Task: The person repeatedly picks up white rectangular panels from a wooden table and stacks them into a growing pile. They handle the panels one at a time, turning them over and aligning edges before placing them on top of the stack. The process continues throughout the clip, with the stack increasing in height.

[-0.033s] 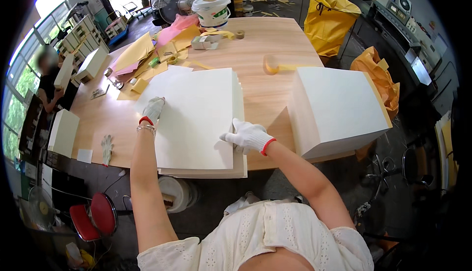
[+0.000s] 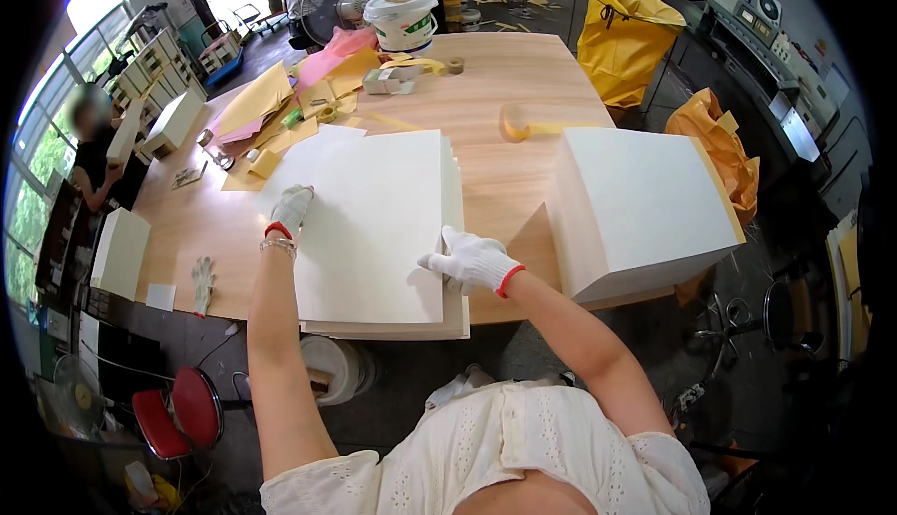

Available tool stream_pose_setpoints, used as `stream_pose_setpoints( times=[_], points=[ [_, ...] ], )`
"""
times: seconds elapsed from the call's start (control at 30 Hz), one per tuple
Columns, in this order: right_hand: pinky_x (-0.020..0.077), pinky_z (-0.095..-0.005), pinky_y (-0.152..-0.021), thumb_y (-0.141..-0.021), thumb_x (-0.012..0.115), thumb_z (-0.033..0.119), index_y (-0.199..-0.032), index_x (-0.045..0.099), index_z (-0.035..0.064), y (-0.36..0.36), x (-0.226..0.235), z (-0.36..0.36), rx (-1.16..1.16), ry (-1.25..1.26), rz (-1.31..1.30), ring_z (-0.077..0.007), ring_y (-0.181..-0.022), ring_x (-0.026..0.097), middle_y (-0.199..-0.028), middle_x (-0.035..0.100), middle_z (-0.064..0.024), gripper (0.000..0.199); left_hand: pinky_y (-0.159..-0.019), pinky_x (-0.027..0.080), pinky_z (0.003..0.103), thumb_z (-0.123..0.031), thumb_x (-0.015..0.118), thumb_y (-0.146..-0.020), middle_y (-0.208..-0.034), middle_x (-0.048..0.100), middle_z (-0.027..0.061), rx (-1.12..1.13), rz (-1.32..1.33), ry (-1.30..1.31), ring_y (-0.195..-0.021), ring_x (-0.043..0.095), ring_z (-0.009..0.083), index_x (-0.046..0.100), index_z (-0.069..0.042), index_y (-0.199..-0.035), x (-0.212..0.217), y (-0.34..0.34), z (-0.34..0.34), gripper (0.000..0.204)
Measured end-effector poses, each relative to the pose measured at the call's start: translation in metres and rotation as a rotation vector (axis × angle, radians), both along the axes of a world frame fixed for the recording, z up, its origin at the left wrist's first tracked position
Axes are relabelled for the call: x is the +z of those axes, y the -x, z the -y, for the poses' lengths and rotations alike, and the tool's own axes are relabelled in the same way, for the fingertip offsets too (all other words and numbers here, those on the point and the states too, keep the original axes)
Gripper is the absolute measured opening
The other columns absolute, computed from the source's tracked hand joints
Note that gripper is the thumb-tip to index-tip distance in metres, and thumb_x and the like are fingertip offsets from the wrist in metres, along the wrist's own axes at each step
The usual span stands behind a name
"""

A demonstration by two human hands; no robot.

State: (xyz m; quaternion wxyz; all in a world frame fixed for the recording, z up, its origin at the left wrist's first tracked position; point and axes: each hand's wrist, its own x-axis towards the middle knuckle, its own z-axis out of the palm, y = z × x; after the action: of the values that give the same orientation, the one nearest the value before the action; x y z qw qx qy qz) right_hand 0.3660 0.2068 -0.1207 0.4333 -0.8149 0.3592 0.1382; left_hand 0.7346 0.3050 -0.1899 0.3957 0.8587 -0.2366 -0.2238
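In front of me on the table lies a stack of large white paper sheets (image 2: 374, 225), its layers slightly uneven along the right and near edges. My left hand (image 2: 292, 208), in a white glove with a red cuff, closes on the stack's left edge; its fingertips are partly hidden. At the right edge, my right hand (image 2: 472, 259) wears a matching glove and grips the sheets, thumb on top and the other fingers mostly out of sight below the edge. A taller white paper stack (image 2: 654, 197) stands to the right.
A spare glove (image 2: 203, 283) lies at the table's left front. Yellow and pink papers (image 2: 252, 104), a tape roll (image 2: 456, 65) and a white bucket (image 2: 402, 20) sit toward the back. At far left a person (image 2: 91, 150) holds a long pale box.
My hands and the stack stay in place. The person at far left has shifted slightly, along with the long box held there.
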Motion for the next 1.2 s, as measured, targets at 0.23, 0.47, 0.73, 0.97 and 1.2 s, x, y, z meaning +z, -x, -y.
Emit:
stream_pose_setpoints(
  times=[0.23, 0.47, 0.73, 0.97, 1.2],
  points=[
    [0.0522, -0.0359, -0.076, -0.086, 0.059, 0.055, -0.123, 0.047, 0.0075, -0.003, -0.023, -0.008, 0.016, 0.237, 0.1, -0.0231, -0.085, 0.069, -0.099, 0.069, -0.0139, 0.061, -0.083, 0.049, 0.033, -0.039, 0.059, -0.09, -0.113, 0.066, 0.0102, -0.022, 0.152, 0.043, -0.097, 0.062, 0.0202, 0.059, -0.007, -0.127, -0.002, 0.006, -0.032, 0.049],
    [0.049, -0.0412, -0.085, -0.079, 0.072, 0.049, -0.136, 0.044, 0.0123, 0.047, -0.03, -0.045, 0.2, 0.132, 0.38, -0.036, -0.1, 0.063, -0.126, 0.055, -0.0196, 0.073, -0.091, 0.048, 0.026, -0.005, 0.067, -0.086, -0.127, 0.061, 0.0065, -0.234, -0.182, 0.155, -0.111, 0.057, 0.0122, 0.052, -0.004, -0.137, -0.011, 0.066, -0.19, 0.053],
    [0.0529, -0.0418, -0.068, -0.071, 0.082, 0.035, -0.123, 0.049, 0.0112, 0.048, -0.061, -0.063, 0.304, 0.56, 0.562, -0.0359, -0.085, 0.063, -0.115, 0.049, -0.0192, 0.066, -0.094, 0.05, 0.027, 0.015, 0.07, -0.073, -0.126, 0.063, 0.011, -0.07, 0.031, 0.337, -0.111, 0.058, 0.0127, 0.06, -0.002, -0.128, -0.049, 0.125, -0.228, 0.058],
    [0.0535, -0.0419, -0.066, -0.071, 0.081, 0.029, -0.119, 0.05, 0.011, 0.048, -0.064, -0.068, 0.297, 0.617, 0.58, -0.0367, -0.083, 0.064, -0.119, 0.049, -0.0207, 0.06, -0.079, 0.06, 0.03, 0.018, 0.063, -0.071, -0.117, 0.066, 0.0206, -0.169, 0.381, 0.356, -0.093, 0.068, 0.0193, 0.066, 0.004, -0.113, -0.058, 0.119, -0.23, 0.044],
    [0.0543, -0.043, -0.065, -0.073, 0.078, 0.028, -0.116, 0.051, 0.0108, 0.045, -0.065, -0.074, 0.273, 0.586, 0.554, -0.0371, -0.082, 0.065, -0.122, 0.049, -0.0221, 0.054, -0.077, 0.06, 0.03, 0.017, 0.064, -0.072, -0.114, 0.067, 0.0202, -0.18, 0.381, 0.327, -0.092, 0.07, 0.0209, 0.066, 0.004, -0.114, -0.052, 0.118, -0.233, 0.044]
  ],
)
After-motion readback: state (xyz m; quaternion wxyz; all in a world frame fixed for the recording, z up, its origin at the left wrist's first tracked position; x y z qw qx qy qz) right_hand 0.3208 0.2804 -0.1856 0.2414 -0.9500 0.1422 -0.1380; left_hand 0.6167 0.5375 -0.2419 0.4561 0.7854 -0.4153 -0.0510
